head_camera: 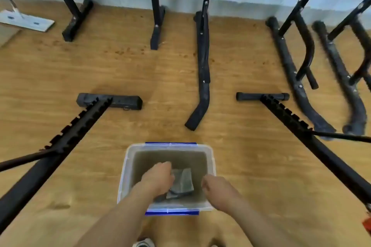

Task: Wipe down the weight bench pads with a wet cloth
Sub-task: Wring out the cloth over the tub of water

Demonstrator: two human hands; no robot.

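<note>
A clear plastic tub (128, 168) with blue clips sits on the wooden floor right below me, filled with murky water. A grey cloth (183, 182) lies in the water, folded. My left hand (158, 178) reaches into the tub and grips the cloth's left side. My right hand (217, 190) hovers over the tub's right rim with fingers curled, holding nothing that I can see. No bench pad is in view, only black bench frames.
Notched black frame rails (80, 126) (291, 120) run along the floor on both sides of the tub. More black stands and curved bars (202, 70) stand ahead by the wall. A flat mop head (26, 21) lies at far left. A shoe tip (143, 243) shows at the bottom.
</note>
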